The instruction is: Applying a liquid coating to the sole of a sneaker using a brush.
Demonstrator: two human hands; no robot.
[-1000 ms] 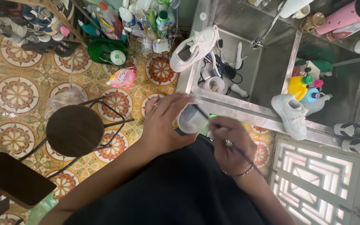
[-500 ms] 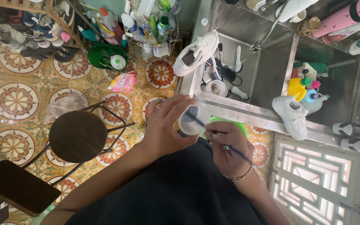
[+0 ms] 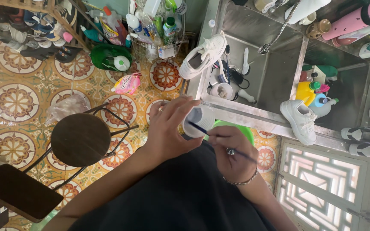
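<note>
Home wash area: patterned tile floor (image 3: 18, 102), steel sink (image 3: 275, 81), detergent bottles (image 3: 150, 25).

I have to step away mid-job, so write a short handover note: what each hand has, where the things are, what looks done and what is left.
Left hand: wrapped around a small white container, held over the lap near the steel sink's edge.
Right hand: pinching a thin dark brush, its tip at the container's mouth.
Nearby: one white sneaker leans on the sink's left rim, another white sneaker sits on its front rim. A green basin shows just beyond the hands.
Done: brush and container are in hand.
Left: neither sneaker is being touched; whether either has been worked on is not visible.
</note>
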